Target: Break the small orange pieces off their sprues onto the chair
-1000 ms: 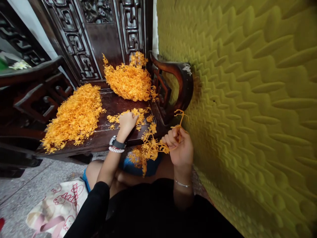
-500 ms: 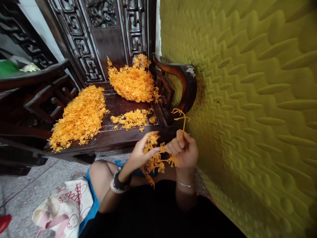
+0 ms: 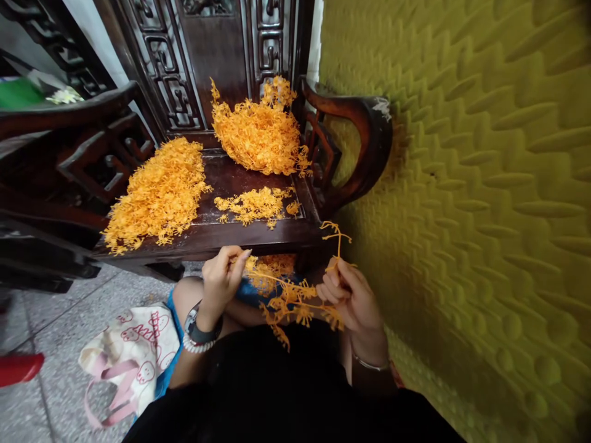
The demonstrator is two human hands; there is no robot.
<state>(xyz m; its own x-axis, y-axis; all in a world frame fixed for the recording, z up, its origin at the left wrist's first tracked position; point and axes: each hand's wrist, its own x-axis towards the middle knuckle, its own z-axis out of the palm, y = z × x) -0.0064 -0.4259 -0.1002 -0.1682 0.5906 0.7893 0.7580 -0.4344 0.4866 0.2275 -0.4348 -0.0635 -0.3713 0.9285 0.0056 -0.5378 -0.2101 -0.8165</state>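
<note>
My right hand (image 3: 351,298) is closed on an orange plastic sprue (image 3: 295,298) with small pieces branching off it; a bare stalk sticks up above the fingers. My left hand (image 3: 222,278), with a watch and bead bracelet on the wrist, pinches one end of the same sprue, just below the front edge of the dark wooden chair seat (image 3: 240,237). On the seat lie a big heap of orange pieces (image 3: 159,194) at the left, a tangled heap of sprues (image 3: 258,132) at the back, and a small scatter (image 3: 253,206) in the middle.
A yellow padded wall (image 3: 462,184) stands close on the right. The chair's curved armrest (image 3: 369,141) rises beside it. A cloth bag with pink handles (image 3: 129,357) lies on the grey floor at the lower left. More orange pieces (image 3: 270,271) rest in my lap.
My left hand left the small scatter on the seat, came back to my lap and took hold of the sprue held by my right hand. The view shifted slightly.
</note>
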